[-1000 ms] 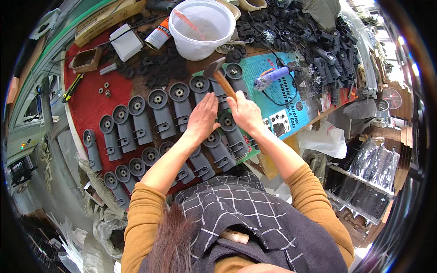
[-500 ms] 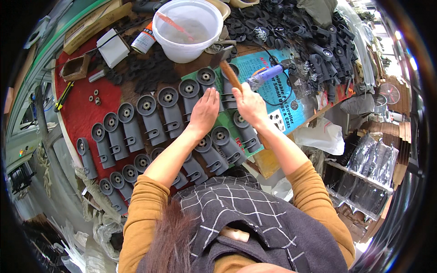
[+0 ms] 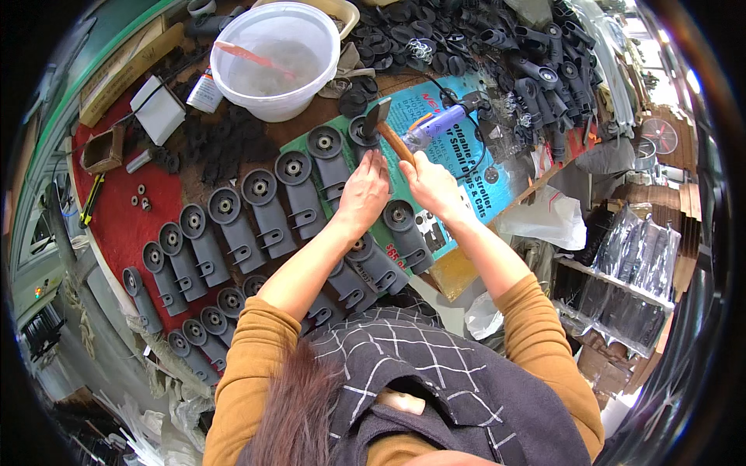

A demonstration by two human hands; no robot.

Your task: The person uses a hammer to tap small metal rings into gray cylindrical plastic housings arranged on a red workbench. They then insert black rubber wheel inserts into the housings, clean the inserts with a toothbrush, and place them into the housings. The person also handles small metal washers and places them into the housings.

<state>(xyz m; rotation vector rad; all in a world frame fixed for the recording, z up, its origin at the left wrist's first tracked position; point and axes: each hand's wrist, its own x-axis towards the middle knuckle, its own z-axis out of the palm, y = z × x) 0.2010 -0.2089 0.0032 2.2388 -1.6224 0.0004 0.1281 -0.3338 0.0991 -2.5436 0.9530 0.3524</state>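
My right hand [image 3: 432,186] is closed round the wooden handle of a hammer [image 3: 398,144]. The hammer's dark metal head is at the round cup end of a grey plastic bracket [image 3: 363,133]; whether they touch, I cannot tell. My left hand [image 3: 364,190] lies over that bracket's body with fingers together, holding it and covering most of it. Left of it, a row of similar grey brackets [image 3: 259,186] stretches across the table, each with a round metal centre in its cup. Nearer me is a second row, partly hidden by my left forearm. Another bracket [image 3: 404,221] lies below my right hand.
A white bucket [image 3: 233,97] with a red-handled tool stands at the back, beside a spray can [image 3: 205,93]. Black plastic parts [image 3: 536,85] are heaped at the far right. A blue-purple power tool [image 3: 443,124] with a cable lies on a printed blue sheet [image 3: 489,159].
My left hand has moved right onto the bracket under the hammer. The hammer has shifted slightly right over the table. The whole view has also swung, so the bucket appears further left.
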